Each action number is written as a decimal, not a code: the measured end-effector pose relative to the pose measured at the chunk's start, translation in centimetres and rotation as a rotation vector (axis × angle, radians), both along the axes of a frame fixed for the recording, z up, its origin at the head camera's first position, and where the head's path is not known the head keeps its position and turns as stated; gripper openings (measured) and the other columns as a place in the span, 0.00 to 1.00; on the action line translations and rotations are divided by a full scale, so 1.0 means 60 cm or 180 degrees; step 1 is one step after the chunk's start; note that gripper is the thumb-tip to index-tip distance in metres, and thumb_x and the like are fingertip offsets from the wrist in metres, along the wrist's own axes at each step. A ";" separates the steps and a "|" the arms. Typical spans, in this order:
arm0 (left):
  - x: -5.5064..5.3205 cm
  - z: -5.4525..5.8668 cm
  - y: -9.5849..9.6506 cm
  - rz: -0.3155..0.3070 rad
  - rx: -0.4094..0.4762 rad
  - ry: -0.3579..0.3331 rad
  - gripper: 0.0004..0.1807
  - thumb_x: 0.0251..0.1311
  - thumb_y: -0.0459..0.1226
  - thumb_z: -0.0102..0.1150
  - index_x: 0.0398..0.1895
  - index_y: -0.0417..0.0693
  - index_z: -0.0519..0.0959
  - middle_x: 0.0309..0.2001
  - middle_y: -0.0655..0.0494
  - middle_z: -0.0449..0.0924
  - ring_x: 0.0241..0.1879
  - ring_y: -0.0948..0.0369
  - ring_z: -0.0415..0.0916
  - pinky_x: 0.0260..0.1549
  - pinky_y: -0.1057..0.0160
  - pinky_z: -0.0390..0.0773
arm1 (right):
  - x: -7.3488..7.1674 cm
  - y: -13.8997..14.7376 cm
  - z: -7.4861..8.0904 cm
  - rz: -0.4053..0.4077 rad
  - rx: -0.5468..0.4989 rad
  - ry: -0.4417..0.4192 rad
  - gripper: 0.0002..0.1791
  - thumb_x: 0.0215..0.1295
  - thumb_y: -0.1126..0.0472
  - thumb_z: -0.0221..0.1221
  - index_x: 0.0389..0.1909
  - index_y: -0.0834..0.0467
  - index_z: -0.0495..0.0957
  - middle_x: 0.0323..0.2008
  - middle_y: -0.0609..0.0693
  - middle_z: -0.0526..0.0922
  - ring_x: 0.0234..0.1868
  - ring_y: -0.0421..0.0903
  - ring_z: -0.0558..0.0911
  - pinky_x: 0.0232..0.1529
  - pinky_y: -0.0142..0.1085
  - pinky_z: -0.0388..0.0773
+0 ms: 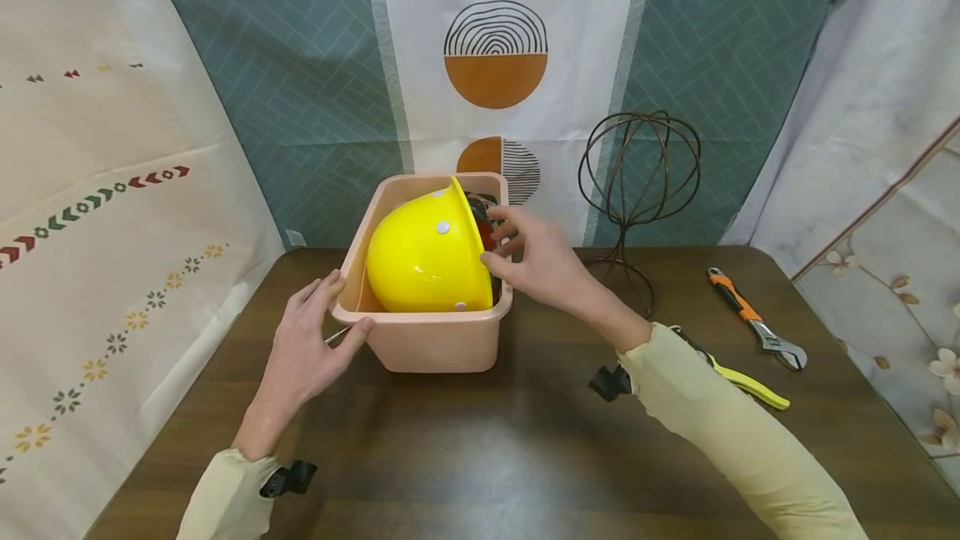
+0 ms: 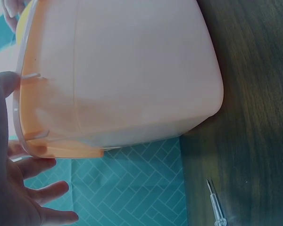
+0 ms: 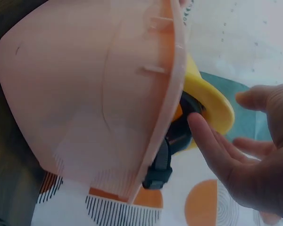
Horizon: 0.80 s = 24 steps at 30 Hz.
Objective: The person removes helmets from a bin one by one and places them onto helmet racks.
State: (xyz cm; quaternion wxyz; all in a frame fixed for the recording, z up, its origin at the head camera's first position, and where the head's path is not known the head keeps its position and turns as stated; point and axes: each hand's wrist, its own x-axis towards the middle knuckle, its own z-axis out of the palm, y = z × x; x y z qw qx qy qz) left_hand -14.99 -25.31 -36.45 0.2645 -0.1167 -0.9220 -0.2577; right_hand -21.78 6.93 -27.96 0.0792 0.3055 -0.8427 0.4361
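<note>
The yellow helmet (image 1: pixel 423 261) was lodged on its side in the pink bin (image 1: pixel 435 347), its crown turned left and its brim raised above the rim. The bin's near left corner was spanned by the left hand (image 1: pixel 307 348), thumb against the front and fingers along the side, in what was judged a steadying hold. The right hand (image 1: pixel 543 261) was held loosely spread beside the brim, with nothing gripped; whether the helmet was touched could not be told.

For the step to be done well, the bin was best pinned at that corner, and the brim — judged the surest purchase — was best taken between right thumb and fingers. The dark strap (image 3: pixel 179 132) at the rim, it was judged, could be snagged, so it was best tucked clear before any pull or push was made.

One helmet and one bin were counted. On the counter (image 1: pixel 465 457), one adjustable wrench (image 1: pixel 750 312), one pair of yellow-handled pliers (image 1: pixel 750 386), one wire stand (image 1: pixel 622 233) and one slim metal tool (image 2: pixel 215 202) were counted. The things behind the helmet were too hidden to be numbered.
</note>
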 end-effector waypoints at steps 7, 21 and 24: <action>-0.001 -0.002 -0.001 0.0004 -0.0001 0.0014 0.39 0.57 0.48 0.69 0.69 0.37 0.70 0.70 0.40 0.67 0.67 0.37 0.60 0.52 0.26 0.67 | 0.001 -0.027 -0.010 0.0003 0.0006 0.0419 0.37 0.60 0.67 0.68 0.69 0.66 0.65 0.45 0.58 0.80 0.40 0.49 0.83 0.40 0.42 0.84; -0.001 -0.005 -0.003 0.0013 0.0010 0.0009 0.39 0.58 0.48 0.69 0.69 0.38 0.70 0.71 0.41 0.66 0.68 0.37 0.59 0.52 0.26 0.66 | 0.002 -0.047 -0.013 -0.0125 0.0020 0.0329 0.33 0.59 0.71 0.66 0.66 0.66 0.68 0.47 0.59 0.78 0.38 0.50 0.79 0.46 0.43 0.82; 0.000 -0.004 -0.002 0.0014 0.0011 -0.0004 0.39 0.58 0.48 0.68 0.69 0.38 0.70 0.71 0.41 0.66 0.68 0.37 0.59 0.52 0.25 0.66 | 0.000 -0.047 -0.013 -0.0117 -0.0010 0.0335 0.32 0.58 0.71 0.65 0.65 0.65 0.68 0.45 0.57 0.79 0.38 0.49 0.79 0.44 0.41 0.81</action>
